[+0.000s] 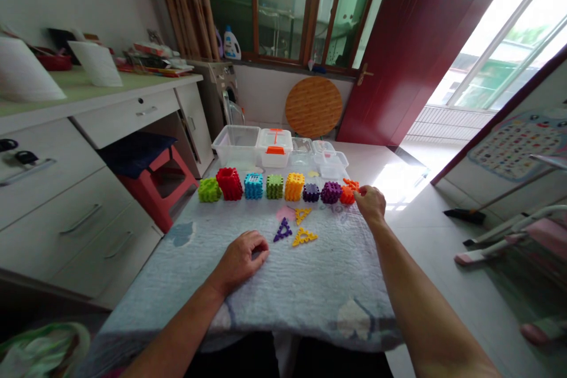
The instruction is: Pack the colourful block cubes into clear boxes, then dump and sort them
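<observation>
My left hand (247,255) rests on the cloth-covered table with its fingers curled in and nothing seen in them. At the right end of a row of blocks, my right hand (371,202) pinches the orange interlocking block (348,195), which has a loose-looking orange piece on top. Leftward from it stand a purple block (331,192), a dark violet block (310,192), a yellow block (294,187), a green block (274,187), a blue block (254,186), a taller red block (229,184) and a lime block (209,190). Flat triangles, one purple (282,230) and two yellow (305,237), lie before the row.
Behind the row stand a clear plastic bin (234,144), a lidded box with an orange handle (275,147) and smaller clear containers (332,159). A red stool (166,189) is left of the table (310,289), by a desk with drawers (80,218).
</observation>
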Demonstrator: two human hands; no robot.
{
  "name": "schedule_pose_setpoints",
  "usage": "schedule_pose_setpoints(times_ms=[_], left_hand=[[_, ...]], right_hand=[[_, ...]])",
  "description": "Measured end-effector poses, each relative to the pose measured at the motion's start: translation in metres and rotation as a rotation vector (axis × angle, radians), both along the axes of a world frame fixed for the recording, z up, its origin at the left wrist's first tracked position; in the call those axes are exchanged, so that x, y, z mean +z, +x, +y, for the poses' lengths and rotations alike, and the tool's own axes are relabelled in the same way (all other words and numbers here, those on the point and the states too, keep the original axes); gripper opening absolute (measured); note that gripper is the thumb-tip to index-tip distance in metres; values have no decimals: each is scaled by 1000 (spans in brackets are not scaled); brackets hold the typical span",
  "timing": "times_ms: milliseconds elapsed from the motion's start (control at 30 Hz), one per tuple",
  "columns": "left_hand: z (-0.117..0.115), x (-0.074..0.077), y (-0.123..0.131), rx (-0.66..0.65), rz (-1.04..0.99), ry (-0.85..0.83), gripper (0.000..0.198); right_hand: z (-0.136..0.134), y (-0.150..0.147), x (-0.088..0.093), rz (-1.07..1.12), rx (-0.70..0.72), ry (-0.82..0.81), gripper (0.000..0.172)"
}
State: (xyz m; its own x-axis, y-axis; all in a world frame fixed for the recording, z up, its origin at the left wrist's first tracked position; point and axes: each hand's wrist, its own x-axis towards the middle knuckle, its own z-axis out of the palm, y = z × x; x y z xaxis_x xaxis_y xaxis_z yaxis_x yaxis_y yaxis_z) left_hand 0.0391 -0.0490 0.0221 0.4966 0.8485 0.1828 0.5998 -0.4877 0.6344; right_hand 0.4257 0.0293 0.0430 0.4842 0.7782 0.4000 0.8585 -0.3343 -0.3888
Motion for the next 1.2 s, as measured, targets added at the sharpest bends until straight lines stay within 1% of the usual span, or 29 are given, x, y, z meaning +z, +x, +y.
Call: schedule_pose_setpoints(times_ms=[133, 267, 333, 400, 467, 500, 567, 600, 633, 667, 700, 767, 867, 1033, 1200], left_hand=[[0, -1, 0, -1, 6, 7, 9], [0, -2, -1, -2, -1, 9, 9], [1, -2, -1, 0, -4, 7, 8], [1, -2, 0, 3, -6, 4, 8], [1, -2, 0, 5, -6, 2, 8], [1, -2, 0, 6, -6, 2, 8], [1, -2, 0, 6, -6, 3, 8], [1, -2, 1, 6, -6, 4, 9], [1, -2, 1, 4, -8, 5, 9], [1, -2, 0, 4, -9, 6, 9], [1, -2, 0, 3, -11, 8, 9], [0, -1, 0, 5, -14, 11, 8], [-1, -1, -1, 9, -13, 13, 8], [0, -1, 1, 4, 7, 27, 8], [-3, -2, 3, -4, 80, 96, 7]], right_hand=[[0, -1, -7, -15, -23, -35, 22], [-4, -1, -7, -25, -21, -38, 24], [-8, -4, -3, -30, -16, 29, 27], [-15, -12, 0, -18, 21, 139, 28], [-23, -28, 3, 36, 133, 209, 25], [-27, -39, 3, 76, 221, 205, 22], [-35, -64, 2, 140, 460, 114, 18], [-38, -77, -1, 140, 581, 51, 16], [-40, -90, -4, 109, 670, -5, 15], [-41, -102, -7, 61, 727, -51, 15], [-41, -112, -11, 21, 754, -85, 17], [-38, -126, -19, -29, 748, -123, 20], [-34, -133, -29, -34, 712, -135, 20], [-34, -122, -35, 2, 689, -129, 18], [-38, -103, -37, 77, 661, -122, 22]])
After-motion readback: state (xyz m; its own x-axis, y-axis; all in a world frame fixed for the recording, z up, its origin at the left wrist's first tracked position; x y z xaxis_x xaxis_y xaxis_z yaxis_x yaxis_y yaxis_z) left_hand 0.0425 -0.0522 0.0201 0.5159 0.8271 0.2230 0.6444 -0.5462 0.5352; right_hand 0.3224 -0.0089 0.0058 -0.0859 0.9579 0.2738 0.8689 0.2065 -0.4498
